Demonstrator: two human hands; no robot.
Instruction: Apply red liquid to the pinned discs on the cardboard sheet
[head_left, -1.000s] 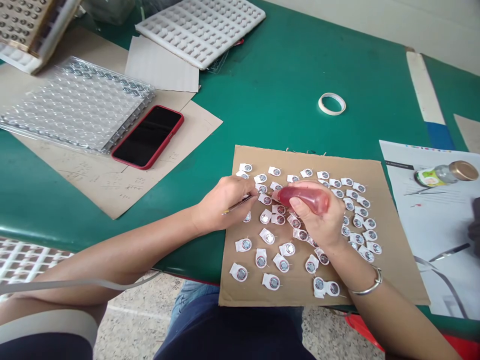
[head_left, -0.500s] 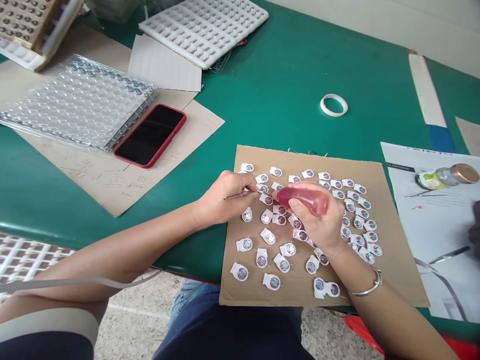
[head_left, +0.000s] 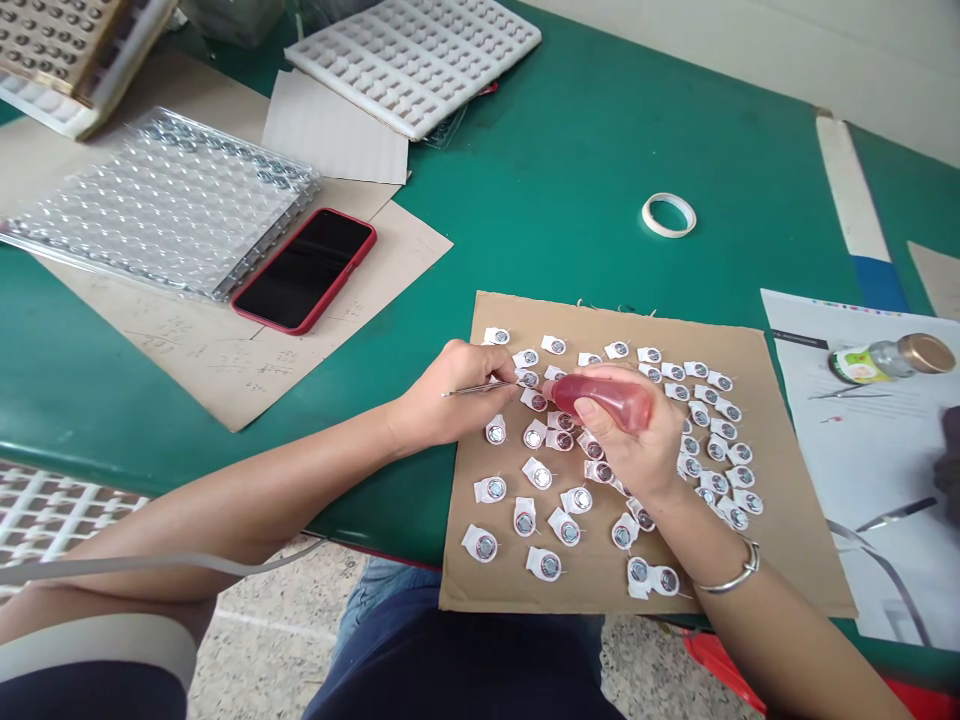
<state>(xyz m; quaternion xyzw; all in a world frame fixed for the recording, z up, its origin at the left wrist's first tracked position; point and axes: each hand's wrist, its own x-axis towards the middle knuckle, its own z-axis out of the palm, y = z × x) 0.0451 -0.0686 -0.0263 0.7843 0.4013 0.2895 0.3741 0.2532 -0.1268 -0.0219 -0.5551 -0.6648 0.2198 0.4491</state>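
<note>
Pinched in my left hand [head_left: 457,397] is a thin metal tool, seemingly tweezers [head_left: 474,389], whose tip points right toward a small round part on a white tab [head_left: 527,379]. My right hand [head_left: 646,440] is wrapped round a red, translucent squeeze bottle [head_left: 609,397], tilted with its nozzle to the left. The nozzle end comes close to the tweezers' tip; whether they touch I cannot tell. Many such round metallic parts with white tabs lie spread over a brown cardboard sheet [head_left: 787,560] beneath both hands. My right hand hides some of them.
On the green table [head_left: 585,180] lie a red-cased phone [head_left: 304,270], a clear plastic tray [head_left: 165,210], a white tray [head_left: 412,60] and a tape roll [head_left: 669,215]. At right, a small bottle [head_left: 892,357] and another pair of tweezers [head_left: 896,514] rest on white paper [head_left: 862,450].
Both hands keep their hold and almost the same place. The whole view has shifted very slightly; nothing was picked up or let go.
</note>
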